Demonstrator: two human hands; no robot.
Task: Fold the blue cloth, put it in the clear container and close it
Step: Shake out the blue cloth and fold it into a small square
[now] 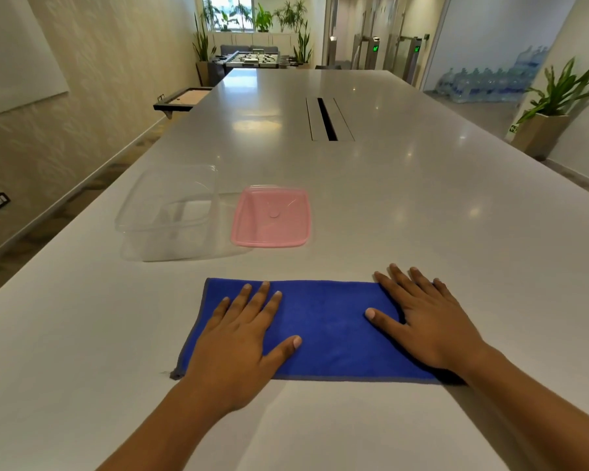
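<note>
The blue cloth (pixel 323 329) lies flat on the white table (pixel 422 205) as a wide rectangle with a grey hem, close to the near edge. My left hand (pixel 242 338) rests palm down on its left part, fingers spread. My right hand (pixel 422 317) presses flat on its right end, fingers spread, covering that end. Beyond the cloth to the left stands the clear container (pixel 169 205), open and with nothing in it. Its pink lid (pixel 271 217) lies flat on the table just right of the container.
A cable slot (pixel 327 119) with a dark opening is set into the table's middle, farther back. The table's left edge runs diagonally past the container. Plants, a foosball table and water bottles stand far off in the room.
</note>
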